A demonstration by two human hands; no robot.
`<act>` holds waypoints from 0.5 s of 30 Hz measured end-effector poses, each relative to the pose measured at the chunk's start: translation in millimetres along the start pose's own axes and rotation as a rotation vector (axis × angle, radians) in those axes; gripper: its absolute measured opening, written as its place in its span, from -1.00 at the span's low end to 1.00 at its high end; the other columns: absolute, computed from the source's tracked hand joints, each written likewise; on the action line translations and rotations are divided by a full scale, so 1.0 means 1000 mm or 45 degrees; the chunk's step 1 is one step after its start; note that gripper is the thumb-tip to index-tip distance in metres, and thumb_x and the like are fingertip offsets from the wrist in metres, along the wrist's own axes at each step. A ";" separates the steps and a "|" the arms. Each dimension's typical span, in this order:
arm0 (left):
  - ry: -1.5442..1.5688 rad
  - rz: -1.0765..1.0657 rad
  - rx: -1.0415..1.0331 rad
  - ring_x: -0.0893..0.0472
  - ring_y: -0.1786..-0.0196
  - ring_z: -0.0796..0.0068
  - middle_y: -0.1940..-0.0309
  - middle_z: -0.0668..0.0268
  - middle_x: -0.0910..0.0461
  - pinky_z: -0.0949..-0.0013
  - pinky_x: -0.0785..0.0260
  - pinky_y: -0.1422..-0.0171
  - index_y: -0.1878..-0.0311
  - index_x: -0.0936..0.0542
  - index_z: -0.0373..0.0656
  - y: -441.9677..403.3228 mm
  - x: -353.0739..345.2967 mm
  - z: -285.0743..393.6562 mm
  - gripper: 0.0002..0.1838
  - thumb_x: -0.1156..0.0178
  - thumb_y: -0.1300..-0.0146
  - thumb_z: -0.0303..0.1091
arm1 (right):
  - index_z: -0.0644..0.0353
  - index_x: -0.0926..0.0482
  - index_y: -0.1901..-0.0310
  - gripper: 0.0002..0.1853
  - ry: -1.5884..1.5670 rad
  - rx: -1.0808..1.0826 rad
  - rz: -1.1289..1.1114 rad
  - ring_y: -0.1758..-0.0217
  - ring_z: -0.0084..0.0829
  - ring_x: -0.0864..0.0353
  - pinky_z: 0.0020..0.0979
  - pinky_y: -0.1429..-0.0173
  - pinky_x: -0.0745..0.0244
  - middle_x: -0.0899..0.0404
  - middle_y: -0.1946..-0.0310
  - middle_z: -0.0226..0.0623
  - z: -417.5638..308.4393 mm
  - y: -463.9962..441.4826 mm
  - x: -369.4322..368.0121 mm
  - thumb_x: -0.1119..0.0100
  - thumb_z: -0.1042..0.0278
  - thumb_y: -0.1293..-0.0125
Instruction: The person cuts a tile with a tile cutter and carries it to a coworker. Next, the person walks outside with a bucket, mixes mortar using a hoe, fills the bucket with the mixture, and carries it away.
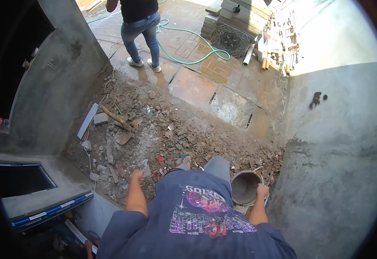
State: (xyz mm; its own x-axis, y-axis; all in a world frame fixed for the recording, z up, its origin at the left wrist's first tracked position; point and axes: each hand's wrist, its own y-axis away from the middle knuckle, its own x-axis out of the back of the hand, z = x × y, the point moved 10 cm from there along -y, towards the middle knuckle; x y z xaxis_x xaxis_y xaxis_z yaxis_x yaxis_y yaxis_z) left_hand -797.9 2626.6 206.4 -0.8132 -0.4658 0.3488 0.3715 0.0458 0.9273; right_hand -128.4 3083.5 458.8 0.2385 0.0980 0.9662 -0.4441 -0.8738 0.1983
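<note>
A bucket [243, 188] with a grey, dirty inside hangs at my right side, its mouth facing up. My right hand [262, 190] is closed at its edge, gripping it by the rim or handle; which one I cannot make out. Out to my left, my left hand [137, 175] is held over the rubble with its fingers curled in and nothing visible in them. Broken earth and rubble [184, 129] spread under and ahead of me. My foot in a green sandal [186, 159] rests on it.
A person in jeans [141, 36] stands on the wet paving ahead, near a green hose [188, 32]. Stacked slabs [231, 26] and pipes [248, 55] lie at the back. A grey wall [335, 151] closes the right side. Boards and a curved wooden piece [116, 117] lie left.
</note>
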 end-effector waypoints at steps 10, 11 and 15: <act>0.088 -0.475 -1.615 -0.60 0.07 0.39 0.14 0.17 -0.60 0.37 -0.39 -0.03 -0.01 -0.47 -0.28 0.300 -0.113 0.714 -0.62 -0.08 -0.33 -0.14 | 0.41 -0.61 0.26 -0.62 -0.113 -0.027 0.047 0.11 0.07 -0.60 -0.05 -0.02 -0.46 -0.62 0.27 0.14 -0.231 -0.176 -0.048 -0.19 0.19 -0.04; 0.068 -0.442 -1.637 -0.60 0.12 0.40 0.18 0.16 -0.60 0.37 -0.41 -0.01 0.01 -0.48 -0.29 0.296 -0.117 0.734 -0.61 -0.10 -0.31 -0.13 | 0.42 -0.60 0.23 -0.61 -0.107 0.011 -0.012 0.10 0.07 -0.60 -0.05 -0.03 -0.46 -0.61 0.25 0.15 -0.252 -0.208 -0.066 -0.19 0.21 -0.05; 0.383 -0.313 -1.435 -0.60 0.24 0.45 0.27 0.17 -0.61 0.37 -0.44 0.10 0.06 -0.49 -0.27 0.147 -0.113 0.741 -0.64 -0.13 -0.29 -0.13 | 0.45 -0.58 0.19 -0.60 -0.164 0.055 -0.186 0.07 0.08 -0.59 -0.04 -0.06 -0.44 -0.60 0.22 0.16 -0.375 -0.295 -0.124 -0.19 0.25 -0.05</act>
State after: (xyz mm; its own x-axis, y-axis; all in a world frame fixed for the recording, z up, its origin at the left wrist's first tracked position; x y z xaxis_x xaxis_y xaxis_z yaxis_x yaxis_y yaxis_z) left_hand -983.4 3340.5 404.4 -0.8360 -0.5487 -0.0070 0.5266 -0.8058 0.2708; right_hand -350.3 3507.8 342.1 0.4079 0.1660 0.8978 -0.3598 -0.8745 0.3251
